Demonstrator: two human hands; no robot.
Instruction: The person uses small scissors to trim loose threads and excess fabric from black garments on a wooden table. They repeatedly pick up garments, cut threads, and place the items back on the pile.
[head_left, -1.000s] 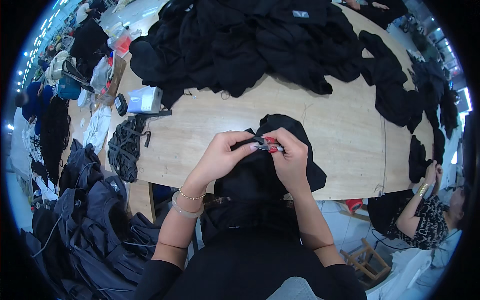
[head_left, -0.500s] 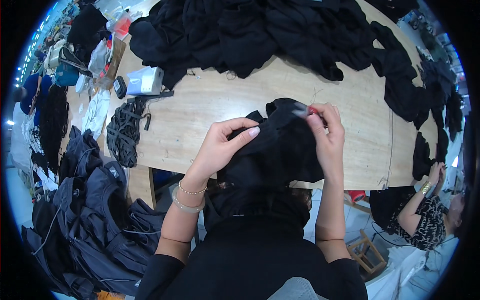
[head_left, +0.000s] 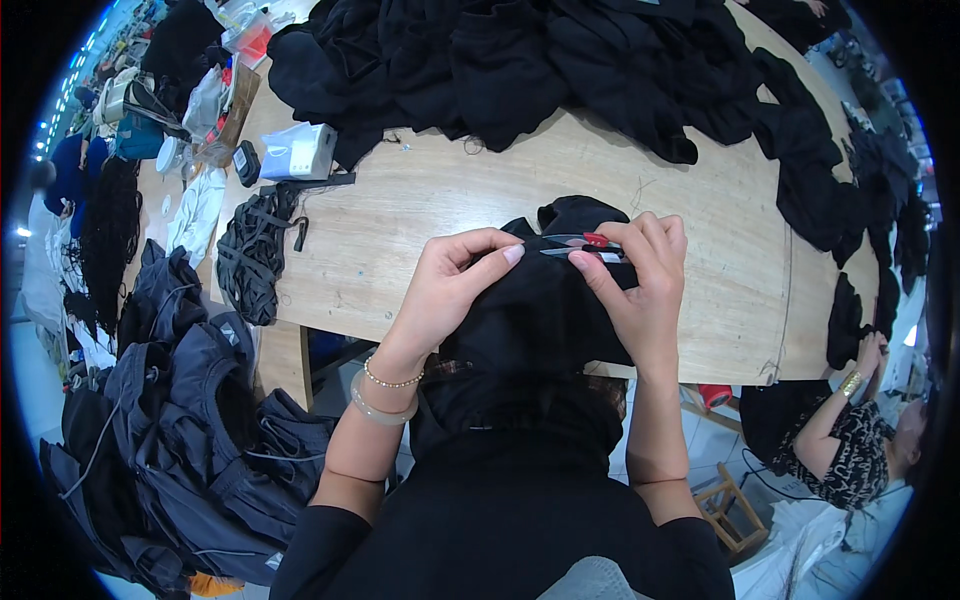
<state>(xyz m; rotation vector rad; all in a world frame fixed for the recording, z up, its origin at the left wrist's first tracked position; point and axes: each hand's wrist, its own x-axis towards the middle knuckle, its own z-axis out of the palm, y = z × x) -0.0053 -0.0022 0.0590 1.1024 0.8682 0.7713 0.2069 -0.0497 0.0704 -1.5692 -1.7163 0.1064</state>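
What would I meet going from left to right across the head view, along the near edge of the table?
Heap of dark blue jackets → bundle of black straps → left hand → small scissors → right hand → seated person's arm.

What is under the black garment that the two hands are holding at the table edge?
The black garment lies partly on the wooden table and hangs over its edge. The left hand and right hand, with small snips, press on top. The wood directly beneath is covered.
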